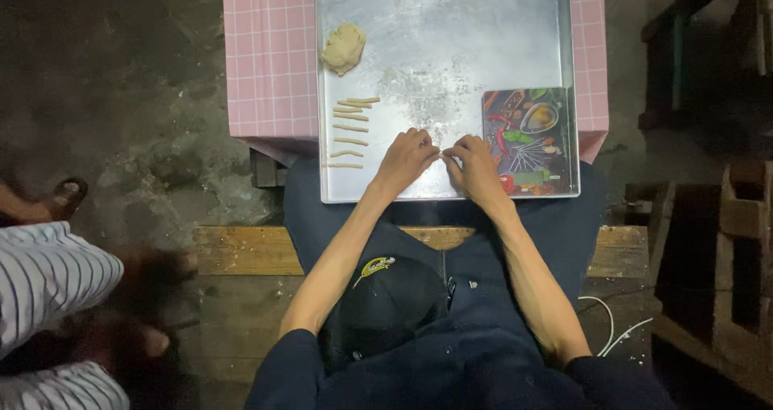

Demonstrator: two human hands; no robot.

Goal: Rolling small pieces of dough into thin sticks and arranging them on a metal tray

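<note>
pinching together at the tray's (451,23) near edge, left hand (405,159) and right hand (475,167) meet fingertip to fingertip; what they grip is hidden. dough strips (351,130) lie left, dough lump (344,47) beyond.

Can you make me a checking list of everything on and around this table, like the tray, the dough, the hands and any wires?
Surface: metal tray on a pink checked table, floury patches.
Job's things: dough lump; row of dough sticks at the tray's left.
Clutter: picture board at the tray's right corner.
Hands: left hand and right hand close together on the tray, fingers curled; anything pinched is hidden.
Cables: white cable by the bench.
Surroundings: wooden bench; another person's striped sleeve.
</note>
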